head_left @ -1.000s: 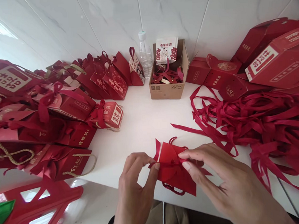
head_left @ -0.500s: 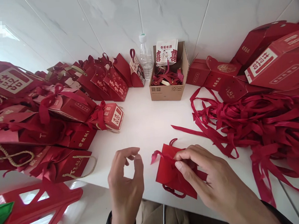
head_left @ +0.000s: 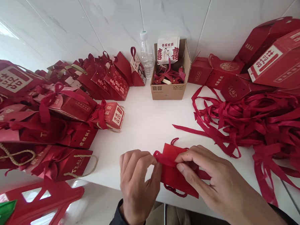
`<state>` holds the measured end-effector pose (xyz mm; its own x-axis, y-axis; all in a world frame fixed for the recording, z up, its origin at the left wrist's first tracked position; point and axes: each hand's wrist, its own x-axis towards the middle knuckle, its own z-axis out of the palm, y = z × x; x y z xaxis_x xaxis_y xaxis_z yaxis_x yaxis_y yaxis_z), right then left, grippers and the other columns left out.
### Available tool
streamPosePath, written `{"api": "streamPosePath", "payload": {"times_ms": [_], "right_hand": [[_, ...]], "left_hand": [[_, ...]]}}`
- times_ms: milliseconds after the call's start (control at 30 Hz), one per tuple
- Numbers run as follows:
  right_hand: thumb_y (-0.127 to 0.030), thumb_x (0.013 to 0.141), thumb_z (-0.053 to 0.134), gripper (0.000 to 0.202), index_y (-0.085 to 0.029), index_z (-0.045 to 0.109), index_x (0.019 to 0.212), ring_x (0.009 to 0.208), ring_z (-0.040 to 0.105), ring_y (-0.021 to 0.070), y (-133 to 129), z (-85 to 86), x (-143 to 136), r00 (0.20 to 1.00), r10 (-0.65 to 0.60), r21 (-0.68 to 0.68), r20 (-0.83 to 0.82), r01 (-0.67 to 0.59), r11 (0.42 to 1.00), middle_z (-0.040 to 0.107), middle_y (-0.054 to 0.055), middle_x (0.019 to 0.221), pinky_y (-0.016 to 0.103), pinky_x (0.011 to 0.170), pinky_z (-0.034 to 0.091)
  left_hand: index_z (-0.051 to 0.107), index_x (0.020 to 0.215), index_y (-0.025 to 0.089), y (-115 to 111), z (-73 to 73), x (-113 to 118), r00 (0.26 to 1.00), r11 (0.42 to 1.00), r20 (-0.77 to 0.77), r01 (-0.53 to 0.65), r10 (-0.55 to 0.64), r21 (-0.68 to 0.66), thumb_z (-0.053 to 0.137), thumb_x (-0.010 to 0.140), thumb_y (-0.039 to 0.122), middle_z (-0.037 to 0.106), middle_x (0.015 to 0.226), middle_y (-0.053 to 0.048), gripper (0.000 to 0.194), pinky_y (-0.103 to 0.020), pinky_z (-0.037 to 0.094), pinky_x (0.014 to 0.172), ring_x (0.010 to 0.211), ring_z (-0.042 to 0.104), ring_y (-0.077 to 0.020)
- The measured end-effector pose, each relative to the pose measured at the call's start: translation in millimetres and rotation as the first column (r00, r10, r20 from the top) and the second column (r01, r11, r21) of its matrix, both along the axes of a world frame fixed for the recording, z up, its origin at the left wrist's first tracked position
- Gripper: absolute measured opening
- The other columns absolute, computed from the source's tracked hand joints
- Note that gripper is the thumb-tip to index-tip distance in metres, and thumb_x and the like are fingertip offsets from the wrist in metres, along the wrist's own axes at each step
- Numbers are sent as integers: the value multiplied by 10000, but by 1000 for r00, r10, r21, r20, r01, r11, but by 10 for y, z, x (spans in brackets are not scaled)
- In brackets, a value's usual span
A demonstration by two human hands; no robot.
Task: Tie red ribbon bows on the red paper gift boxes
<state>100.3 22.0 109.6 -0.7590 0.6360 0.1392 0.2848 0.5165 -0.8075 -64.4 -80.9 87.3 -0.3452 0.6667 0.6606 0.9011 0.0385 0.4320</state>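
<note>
Left grip [head_left: 156, 162] pinched on ribbon end [head_left: 165, 159]; right grip [head_left: 178, 163] closed on ribbon's knot area; red box [head_left: 180, 179] beneath, between both.

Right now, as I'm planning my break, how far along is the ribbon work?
Looks done: the small gift box and its bowed neighbours. In hand: left hand and right hand pinch ribbon over the red box, no finished bow visible. Apparently left: boxes showing no bow, beside loose ribbons.
</note>
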Motion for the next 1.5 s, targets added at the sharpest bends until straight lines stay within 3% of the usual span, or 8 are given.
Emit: {"api": "streamPosePath", "payload": {"times_ms": [233, 300, 400, 500, 600, 767, 1100, 1500], "right_hand": [[-274, 1084, 503, 162, -282, 654, 1025, 805, 695, 157, 5, 2, 11, 1000, -11, 37, 9, 11, 999, 694, 8, 929, 262, 685, 578], [-251, 1078, 512, 148, -285, 649, 1035, 824, 703, 154, 15, 10, 19, 1000, -16, 58, 1, 16, 998, 701, 3, 937, 265, 717, 581], [-233, 1068, 522, 148, -283, 651, 1019, 815, 715, 153, 26, 23, 21, 1000, 6, 66, 4, -7, 998, 710, 2, 929, 248, 675, 584], [-218, 1061, 529, 150, -287, 655, 1019, 840, 733, 149, 35, 31, 29, 1000, 10, 76, 8, -10, 997, 726, -2, 942, 240, 701, 602], [-219, 1037, 570, 133, -303, 657, 1093, 913, 756, 156, 51, 22, 68, 1000, -21, 110, 8, 20, 994, 765, -7, 1020, 253, 762, 619], [-286, 1022, 599, 165, -327, 656, 1172, 902, 756, 202, 85, -45, 195, 989, -145, 167, -2, 143, 976, 786, 7, 1089, 334, 845, 630], [-312, 1057, 579, 112, -344, 685, 1076, 875, 750, 207, 71, -57, 315, 982, -191, 214, 8, 185, 959, 755, 5, 982, 296, 688, 595], [-408, 1027, 619, 97, -338, 669, 1069, 768, 722, 219, 116, -99, 289, 972, -221, 216, 76, 200, 956, 785, 2, 966, 307, 498, 482]], "left_hand": [[548, 976, 248, -76, -100, 108, 938, 977, 281, -215, 203, 12, 558, 999, 80, 603, 881, 0, 170, -319, 489, 760, 839, 619, -183], [579, 1083, 243, -104, -59, 182, 911, 981, 365, -184, 194, -62, 526, 1037, 174, 632, 996, -37, 99, -330, 501, 792, 921, 625, -207], [615, 1212, 248, -108, 12, 273, 899, 986, 427, -34, 102, -164, 604, 1014, 292, 657, 1121, -65, 202, -342, 519, 832, 994, 617, -233], [669, 1000, 262, -55, 55, 305, 879, 982, 477, 81, 9, -169, 627, 1003, 233, 684, 965, -19, 51, -301, 519, 771, 902, 624, -202], [677, 872, 263, -7, 76, 301, 830, 983, 558, 105, -5, -148, 623, 1002, 197, 672, 824, 18, 156, -264, 491, 695, 792, 594, -170], [734, 949, 276, -20, 95, 292, 666, 990, 745, 78, 33, -114, 628, 1012, 257, 720, 907, 4, 125, -281, 513, 768, 872, 637, -177], [660, 844, 255, -106, 137, 220, 658, 962, 739, 78, 147, -261, 585, 1044, 429, 627, 718, 22, 276, -323, 481, 731, 696, 537, -173], [735, 998, 281, -76, 186, 216, 631, 960, 767, 131, 114, -250, 621, 1021, 449, 750, 935, -12, 204, -340, 525, 787, 848, 647, -204]]}}
